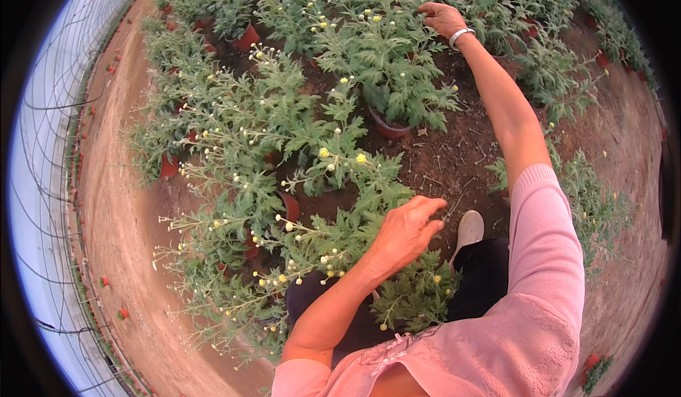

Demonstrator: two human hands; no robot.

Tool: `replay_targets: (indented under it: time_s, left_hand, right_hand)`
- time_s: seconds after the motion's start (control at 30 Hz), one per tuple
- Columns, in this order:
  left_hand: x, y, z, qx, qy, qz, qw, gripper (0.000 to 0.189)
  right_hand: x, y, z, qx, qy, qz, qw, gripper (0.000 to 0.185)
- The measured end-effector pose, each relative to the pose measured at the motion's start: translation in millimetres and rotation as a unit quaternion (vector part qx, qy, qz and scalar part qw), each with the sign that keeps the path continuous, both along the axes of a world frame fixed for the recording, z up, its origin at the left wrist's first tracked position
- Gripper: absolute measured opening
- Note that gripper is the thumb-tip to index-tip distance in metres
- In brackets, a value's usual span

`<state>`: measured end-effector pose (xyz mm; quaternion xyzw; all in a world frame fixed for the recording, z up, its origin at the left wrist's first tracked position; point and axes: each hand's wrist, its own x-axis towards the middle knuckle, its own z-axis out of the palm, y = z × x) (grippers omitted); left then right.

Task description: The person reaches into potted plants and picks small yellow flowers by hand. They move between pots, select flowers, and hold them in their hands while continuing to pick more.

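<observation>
My left hand (407, 231) hovers over the near foliage, thumb and forefinger apart, with nothing seen between them. Just past its fingertips is a thin cut stem (452, 210); whether it lies on the soil or hangs above it is unclear. My right hand (442, 19), a pale band around its wrist, reaches far forward to the edge of a potted chrysanthemum (391, 61). Its fingertips are bent in among the leaves, and what they touch is hidden. That plant stands in a reddish-brown plastic pot (390, 125) and bears small yellow buds. Nearer chrysanthemums (340, 157) carry opening yellow flowers.
Rows of potted chrysanthemums (213, 226) crowd the left and far side. Bits of stem litter the dark soil (441, 157) before me. My light shoe (470, 228) stands there. A dirt path (122, 184) and greenhouse film wall (48, 147) run along the left.
</observation>
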<state>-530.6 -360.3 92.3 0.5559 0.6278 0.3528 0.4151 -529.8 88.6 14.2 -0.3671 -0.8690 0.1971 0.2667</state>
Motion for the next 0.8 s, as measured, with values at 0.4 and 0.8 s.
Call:
replay_targets:
  time_s: [0.4,0.8]
  left_hand:
    - [1,-1,-1,-0.005,0.008,-0.011,1.0,0.031]
    - [0,0,-2,0.001,0.011,-0.015,1.0,0.031]
  right_hand:
    - [13,-7,-10,0.117,-0.063,-0.024,0.991,0.031]
    - [16,-5,-5,0.114,-0.107,-0.022,0.987,0.02]
